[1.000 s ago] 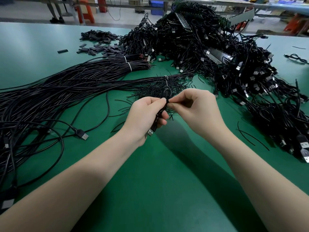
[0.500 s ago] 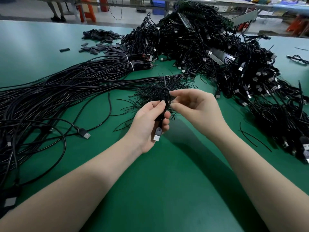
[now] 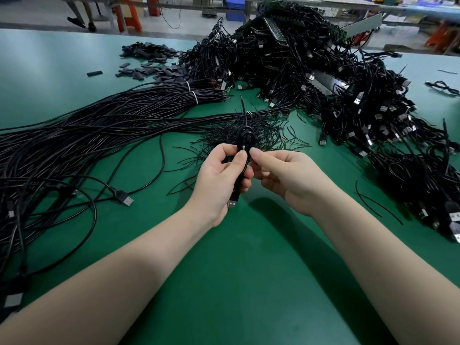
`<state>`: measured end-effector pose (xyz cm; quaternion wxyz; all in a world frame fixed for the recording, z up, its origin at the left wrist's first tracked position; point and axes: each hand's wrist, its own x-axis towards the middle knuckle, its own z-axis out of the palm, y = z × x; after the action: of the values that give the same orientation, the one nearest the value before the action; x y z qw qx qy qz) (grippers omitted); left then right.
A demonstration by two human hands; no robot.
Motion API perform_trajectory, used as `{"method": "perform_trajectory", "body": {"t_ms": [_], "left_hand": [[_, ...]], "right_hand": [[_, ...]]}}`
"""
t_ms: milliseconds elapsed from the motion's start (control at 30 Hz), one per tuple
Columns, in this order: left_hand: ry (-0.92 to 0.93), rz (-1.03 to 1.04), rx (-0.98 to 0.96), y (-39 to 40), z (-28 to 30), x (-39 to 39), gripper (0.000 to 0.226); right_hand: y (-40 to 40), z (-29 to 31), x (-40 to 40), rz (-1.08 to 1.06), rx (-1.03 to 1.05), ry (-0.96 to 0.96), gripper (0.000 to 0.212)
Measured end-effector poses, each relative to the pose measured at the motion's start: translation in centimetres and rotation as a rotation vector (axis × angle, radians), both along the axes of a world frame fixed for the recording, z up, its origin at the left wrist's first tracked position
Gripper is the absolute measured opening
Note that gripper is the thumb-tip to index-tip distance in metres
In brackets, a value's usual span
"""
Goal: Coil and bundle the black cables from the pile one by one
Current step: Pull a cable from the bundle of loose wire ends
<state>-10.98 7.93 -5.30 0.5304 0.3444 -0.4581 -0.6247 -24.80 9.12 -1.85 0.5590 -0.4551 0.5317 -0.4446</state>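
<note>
My left hand (image 3: 224,178) grips the coiled USB cable (image 3: 242,155), now raised upright, while my right-hand fingers (image 3: 257,154) pinch its tie, nearly bundled.

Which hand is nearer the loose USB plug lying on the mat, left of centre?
Left. The left hand is just right of the loose USB plug; the right hand lies beyond it, farther right.

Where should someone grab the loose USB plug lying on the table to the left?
Pinch the black plug body behind its metal tip, coming straight down from above. It lies flat on the green table, apart from the cable bundle.
</note>
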Motion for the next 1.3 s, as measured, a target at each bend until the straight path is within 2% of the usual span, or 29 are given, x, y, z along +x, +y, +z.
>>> {"method": "perform_trajectory", "body": {"t_ms": [167,267,333,433,533,633,733,800,833,900,967,1000,1100,1200,1300], "left_hand": [[-0.066,0.024,-0.056,0.1,-0.1,-0.1,0.01],[-0.064,0.02,-0.054,0.2,0.0,-0.1,0.011],[-0.051,0.02,-0.033,0.3,0.2,-0.1,0.011],[-0.01,0.002,0.036,0.2,0.6,0.0,0.015],[0.026,-0.025,0.12,0.2,0.9,0.0,0.019],[0.075,-0.081,0.186,0.1,1.1,0.1,0.017],[0.104,-0.117,0.224,-0.1,1.0,0.2,0.023],[0.085,-0.083,0.194,0.0,0.8,0.2,0.022],[0.078,-0.057,0.171,0.0,0.7,0.0,0.021],[0.079,0.0,0.116,0.0,0.5,-0.2,0.016],[0.03,0.063,0.021,-0.1,0.2,-0.1,0.012],[-0.009,0.084,-0.03,-0.1,0.1,-0.1,0.011],[-0.063,0.089,-0.123,-0.1,-0.1,0.0,0.01],[-0.062,0.089,-0.143,-0.1,-0.2,0.0,0.011],[-0.044,0.079,-0.143,-0.2,-0.3,0.1,0.011]], "right_hand": [[0.0,0.4,-0.2,0.053,0.042,-0.119,0.005],[0.2,0.4,-0.1,-0.025,-0.073,-0.044,0.005],[0.2,0.3,0.0,-0.111,-0.334,0.275,0.012],[0.3,0.6,0.1,-0.132,-0.735,0.754,0.007],[0.2,1.1,-0.3,-0.029,-0.969,1.04,0.007],[-0.1,1.5,-0.8,0.083,-1.268,1.308,0.018],[-0.3,1.0,-1.3,0.138,-1.434,1.407,0.023],[-0.3,0.3,-1.3,0.07,-1.322,1.313,0.013],[-0.3,0.1,-1.1,-0.004,-1.181,1.168,0.011],[-0.3,0.1,-0.6,-0.138,-0.739,0.755,0.013],[-0.3,0.1,-0.2,-0.118,-0.321,0.314,0.006],[-0.3,0.1,-0.2,-0.106,-0.203,0.187,0.008],[-0.1,0.0,-0.1,-0.083,-0.07,0.038,0.008],[0.0,0.1,0.1,-0.008,0.039,-0.076,0.01],[-0.2,0.3,0.1,-0.018,0.109,-0.182,0.006]]}}
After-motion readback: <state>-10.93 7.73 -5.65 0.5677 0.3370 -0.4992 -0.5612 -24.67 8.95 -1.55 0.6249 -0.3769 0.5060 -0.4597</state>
